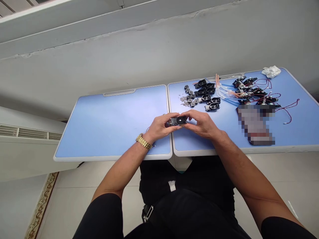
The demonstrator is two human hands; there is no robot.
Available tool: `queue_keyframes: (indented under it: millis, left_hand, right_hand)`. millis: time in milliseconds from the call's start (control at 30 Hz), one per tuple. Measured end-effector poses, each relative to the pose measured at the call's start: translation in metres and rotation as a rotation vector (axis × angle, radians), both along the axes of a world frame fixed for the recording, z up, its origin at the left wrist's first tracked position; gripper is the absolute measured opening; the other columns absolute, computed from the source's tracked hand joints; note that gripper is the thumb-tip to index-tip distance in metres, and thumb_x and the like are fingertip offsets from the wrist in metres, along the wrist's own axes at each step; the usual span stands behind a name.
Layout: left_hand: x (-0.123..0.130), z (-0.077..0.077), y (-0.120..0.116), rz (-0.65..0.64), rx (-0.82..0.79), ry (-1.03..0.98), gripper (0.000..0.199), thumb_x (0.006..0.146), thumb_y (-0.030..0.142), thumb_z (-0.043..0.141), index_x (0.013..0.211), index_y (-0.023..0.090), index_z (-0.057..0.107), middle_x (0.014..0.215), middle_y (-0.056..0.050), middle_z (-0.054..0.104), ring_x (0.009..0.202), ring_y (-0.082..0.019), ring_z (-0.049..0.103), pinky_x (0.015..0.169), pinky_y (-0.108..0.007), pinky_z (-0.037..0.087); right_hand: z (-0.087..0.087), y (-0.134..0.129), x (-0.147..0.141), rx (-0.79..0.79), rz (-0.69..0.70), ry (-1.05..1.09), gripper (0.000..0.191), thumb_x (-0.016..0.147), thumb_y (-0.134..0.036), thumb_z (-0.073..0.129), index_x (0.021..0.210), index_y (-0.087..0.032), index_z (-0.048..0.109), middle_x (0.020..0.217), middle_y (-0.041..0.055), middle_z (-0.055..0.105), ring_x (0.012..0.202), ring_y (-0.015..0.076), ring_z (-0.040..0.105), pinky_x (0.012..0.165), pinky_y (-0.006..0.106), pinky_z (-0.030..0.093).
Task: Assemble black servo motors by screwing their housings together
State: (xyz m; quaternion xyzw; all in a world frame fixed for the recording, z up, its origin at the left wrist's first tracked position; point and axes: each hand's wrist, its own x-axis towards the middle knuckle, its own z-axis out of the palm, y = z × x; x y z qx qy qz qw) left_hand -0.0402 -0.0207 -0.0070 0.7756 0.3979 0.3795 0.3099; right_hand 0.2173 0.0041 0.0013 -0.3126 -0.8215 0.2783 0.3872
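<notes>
Both hands hold one small black and silver mechanical part (178, 120) above the seam between two blue tables. My left hand (160, 126), with a gold watch (144, 141) on the wrist, grips its left end between thumb and fingers. On the right end, my right hand (199, 122) closes its thumb and index finger, beside a round black disc on the part. A thin dark red wire shows by my left hand. Beyond my right hand lie several black housings (213, 104), round silver pieces (191, 96) and a pile of small screws (184, 101).
On the right table (294, 132) are black assemblies with red wires (251, 91), blue and orange tubes (225, 93), a crumpled white tissue (271, 71) and a blurred flat object (256, 127). The left table (112, 122) adjoins it. A grey wall (149, 59) stands behind.
</notes>
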Motion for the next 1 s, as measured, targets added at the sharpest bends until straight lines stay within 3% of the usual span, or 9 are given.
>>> queue_keyframes:
  millis: [100, 167, 267, 400, 467, 567, 700, 833, 1000]
  left_hand:
    - [-0.001, -0.005, 0.001, 0.006, 0.043, 0.031, 0.049, 0.100, 0.047, 0.084, 0.145, 0.028, 0.077, 0.121, -0.009, 0.087, 0.086, -0.017, 0.076, 0.086, -0.035, 0.064]
    - [-0.001, -0.004, 0.002, 0.010, 0.061, 0.033, 0.047, 0.102, 0.046, 0.082, 0.145, 0.028, 0.077, 0.120, -0.008, 0.088, 0.086, -0.017, 0.076, 0.087, -0.034, 0.064]
    - [0.001, 0.000, 0.002, 0.013, 0.080, 0.053, 0.041, 0.103, 0.047, 0.080, 0.139, 0.026, 0.079, 0.110, -0.006, 0.088, 0.081, -0.015, 0.074, 0.084, -0.032, 0.062]
    - [0.003, 0.004, -0.001, 0.024, 0.096, 0.097, 0.036, 0.105, 0.046, 0.077, 0.134, 0.024, 0.079, 0.105, -0.005, 0.086, 0.080, -0.015, 0.072, 0.082, -0.031, 0.061]
    - [0.003, 0.005, -0.002, 0.036, 0.091, 0.105, 0.037, 0.104, 0.045, 0.077, 0.134, 0.023, 0.078, 0.110, -0.007, 0.086, 0.085, -0.016, 0.074, 0.084, -0.031, 0.061]
    - [0.004, 0.005, -0.003, 0.059, 0.078, 0.113, 0.035, 0.103, 0.044, 0.076, 0.131, 0.023, 0.077, 0.112, -0.007, 0.086, 0.088, -0.017, 0.076, 0.084, -0.032, 0.062]
    - [0.004, 0.005, -0.003, 0.092, 0.067, 0.112, 0.032, 0.104, 0.040, 0.075, 0.130, 0.022, 0.077, 0.111, -0.006, 0.085, 0.086, -0.017, 0.073, 0.083, -0.032, 0.060]
    - [0.004, 0.004, -0.001, 0.090, 0.066, 0.088, 0.036, 0.104, 0.038, 0.074, 0.138, 0.024, 0.075, 0.117, -0.007, 0.085, 0.088, -0.018, 0.073, 0.086, -0.035, 0.060]
    - [0.004, 0.003, 0.001, 0.090, 0.020, 0.076, 0.034, 0.103, 0.033, 0.075, 0.136, 0.023, 0.076, 0.113, -0.006, 0.084, 0.095, -0.019, 0.074, 0.093, -0.037, 0.060]
  right_hand:
    - [0.001, 0.001, 0.004, -0.067, 0.011, -0.028, 0.026, 0.098, -0.033, 0.076, 0.123, -0.027, 0.078, 0.112, 0.0042, 0.085, 0.085, 0.0203, 0.072, 0.077, 0.037, 0.062]
    - [0.002, -0.001, 0.011, -0.100, -0.001, -0.054, 0.037, 0.097, -0.036, 0.078, 0.133, -0.028, 0.076, 0.113, 0.0047, 0.084, 0.089, 0.0219, 0.074, 0.079, 0.038, 0.063]
    - [0.000, -0.008, 0.025, -0.078, -0.129, -0.101, 0.046, 0.100, -0.042, 0.077, 0.143, -0.027, 0.071, 0.111, 0.0061, 0.082, 0.097, 0.0255, 0.076, 0.082, 0.041, 0.062]
    - [-0.009, -0.026, 0.033, 0.057, -0.331, -0.203, 0.035, 0.102, -0.053, 0.079, 0.122, -0.024, 0.074, 0.100, 0.0075, 0.078, 0.093, 0.0279, 0.074, 0.084, 0.045, 0.060]
    - [-0.014, -0.034, 0.031, 0.110, -0.353, -0.299, 0.034, 0.102, -0.057, 0.078, 0.111, -0.025, 0.072, 0.097, 0.0083, 0.077, 0.090, 0.0293, 0.071, 0.080, 0.045, 0.057]
    - [-0.017, -0.041, 0.026, 0.137, -0.367, -0.390, 0.024, 0.107, -0.049, 0.070, 0.098, -0.027, 0.068, 0.094, 0.0087, 0.074, 0.090, 0.0300, 0.068, 0.077, 0.045, 0.054]
    - [-0.015, -0.040, 0.030, 0.048, -0.377, -0.308, 0.022, 0.108, -0.043, 0.065, 0.092, -0.028, 0.066, 0.088, 0.0068, 0.075, 0.082, 0.0276, 0.069, 0.073, 0.043, 0.054]
    - [-0.011, -0.034, 0.043, 0.002, -0.451, -0.228, 0.017, 0.107, -0.044, 0.067, 0.101, -0.028, 0.071, 0.088, 0.0040, 0.081, 0.073, 0.0240, 0.073, 0.069, 0.039, 0.059]
    - [-0.012, -0.028, 0.046, -0.008, -0.598, -0.106, 0.019, 0.105, -0.044, 0.068, 0.106, -0.027, 0.078, 0.098, 0.0060, 0.087, 0.079, 0.0258, 0.080, 0.077, 0.042, 0.066]
